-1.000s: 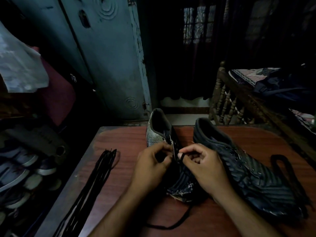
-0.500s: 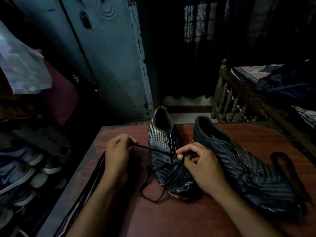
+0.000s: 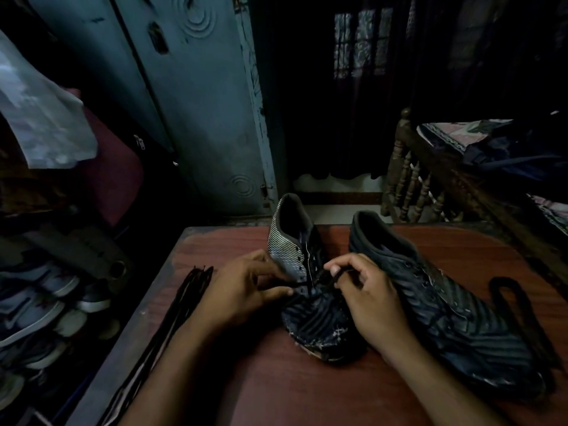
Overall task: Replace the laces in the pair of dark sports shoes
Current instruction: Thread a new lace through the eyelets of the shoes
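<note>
no brand or writing can be read on either shoe in this dim light. your left hand (image 3: pixel 246 290) sits against the left side of the striped shoe (image 3: pixel 302 272), fingers curled and thumb pressed forward, pinching a black lace (image 3: pixel 302 284) at the eyelets. half a second ago that hand was out to the left with the lace stretched taut; it has come back in to the shoe. your right hand (image 3: pixel 368 299) stays where it was, on the other side of the same shoe, knuckles up, forefinger and thumb closed on the lace just above the tongue. the shoe lies between your two hands on the reddish table (image 3: pixel 307 395), toe toward you. the second shoe (image 3: pixel 445 305) lies just right of your right hand, and a loose looped lace (image 3: pixel 507 290) rests beyond it. a bundle of black laces (image 3: pixel 184 299) lies left of your left hand, near the table edge.
</note>
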A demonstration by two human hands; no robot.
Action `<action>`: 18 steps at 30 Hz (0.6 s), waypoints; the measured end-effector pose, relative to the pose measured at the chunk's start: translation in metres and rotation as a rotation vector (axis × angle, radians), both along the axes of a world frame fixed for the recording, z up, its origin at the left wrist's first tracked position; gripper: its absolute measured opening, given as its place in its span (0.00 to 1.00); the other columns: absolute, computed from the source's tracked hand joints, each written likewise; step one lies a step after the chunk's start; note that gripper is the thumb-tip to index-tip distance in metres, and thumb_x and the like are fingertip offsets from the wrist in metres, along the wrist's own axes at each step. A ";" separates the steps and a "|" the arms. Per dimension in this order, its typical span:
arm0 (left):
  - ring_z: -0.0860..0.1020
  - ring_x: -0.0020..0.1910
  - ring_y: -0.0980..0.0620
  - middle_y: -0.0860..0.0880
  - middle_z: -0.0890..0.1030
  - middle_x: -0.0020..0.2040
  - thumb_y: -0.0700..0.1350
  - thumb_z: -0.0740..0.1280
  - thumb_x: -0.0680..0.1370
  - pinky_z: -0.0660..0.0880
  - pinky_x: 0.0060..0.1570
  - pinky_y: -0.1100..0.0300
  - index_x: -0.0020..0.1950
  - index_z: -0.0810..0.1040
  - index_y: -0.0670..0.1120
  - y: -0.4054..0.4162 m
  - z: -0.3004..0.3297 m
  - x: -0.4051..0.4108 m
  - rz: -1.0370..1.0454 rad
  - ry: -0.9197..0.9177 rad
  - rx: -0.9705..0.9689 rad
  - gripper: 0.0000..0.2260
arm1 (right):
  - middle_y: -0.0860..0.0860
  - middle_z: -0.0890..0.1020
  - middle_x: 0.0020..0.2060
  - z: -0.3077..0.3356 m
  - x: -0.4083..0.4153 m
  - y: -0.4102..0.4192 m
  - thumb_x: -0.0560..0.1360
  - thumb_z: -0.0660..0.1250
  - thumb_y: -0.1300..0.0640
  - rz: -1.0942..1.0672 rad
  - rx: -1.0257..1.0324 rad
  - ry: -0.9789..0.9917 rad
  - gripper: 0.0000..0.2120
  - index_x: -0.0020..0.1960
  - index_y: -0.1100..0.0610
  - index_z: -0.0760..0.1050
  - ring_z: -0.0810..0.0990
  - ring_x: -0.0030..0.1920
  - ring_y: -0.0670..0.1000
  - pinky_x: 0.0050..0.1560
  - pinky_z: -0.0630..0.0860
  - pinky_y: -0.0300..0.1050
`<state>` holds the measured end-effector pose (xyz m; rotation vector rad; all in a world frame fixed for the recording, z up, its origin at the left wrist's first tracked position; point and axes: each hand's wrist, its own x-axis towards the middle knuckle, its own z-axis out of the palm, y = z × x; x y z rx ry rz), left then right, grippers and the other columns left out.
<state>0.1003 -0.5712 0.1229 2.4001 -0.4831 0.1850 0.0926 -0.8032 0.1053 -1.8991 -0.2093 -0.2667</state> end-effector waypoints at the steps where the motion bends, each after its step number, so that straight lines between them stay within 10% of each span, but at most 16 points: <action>1: 0.81 0.49 0.59 0.60 0.80 0.48 0.59 0.75 0.72 0.79 0.50 0.52 0.49 0.85 0.59 -0.001 0.000 0.000 -0.017 -0.017 0.000 0.08 | 0.40 0.80 0.47 0.001 0.000 0.000 0.81 0.65 0.57 -0.013 0.009 0.004 0.09 0.45 0.45 0.80 0.80 0.49 0.42 0.54 0.77 0.49; 5: 0.79 0.47 0.58 0.57 0.80 0.48 0.47 0.73 0.79 0.76 0.49 0.56 0.47 0.82 0.53 -0.003 -0.005 0.001 -0.037 0.022 -0.095 0.02 | 0.42 0.81 0.47 0.001 -0.001 0.001 0.80 0.65 0.58 -0.040 0.037 0.017 0.10 0.46 0.45 0.80 0.82 0.45 0.42 0.52 0.79 0.54; 10: 0.81 0.49 0.51 0.42 0.86 0.54 0.34 0.61 0.83 0.78 0.45 0.62 0.45 0.72 0.39 -0.019 0.005 -0.007 0.134 0.335 -0.763 0.07 | 0.41 0.84 0.44 0.003 -0.002 -0.001 0.77 0.69 0.65 0.010 0.069 0.013 0.13 0.46 0.47 0.83 0.83 0.47 0.43 0.52 0.82 0.54; 18: 0.73 0.31 0.51 0.43 0.78 0.37 0.38 0.61 0.82 0.72 0.29 0.61 0.40 0.70 0.45 -0.026 0.009 -0.003 0.336 0.423 -1.083 0.11 | 0.44 0.83 0.43 0.003 -0.002 -0.003 0.75 0.73 0.59 0.072 0.017 0.036 0.07 0.43 0.48 0.82 0.81 0.37 0.45 0.41 0.80 0.45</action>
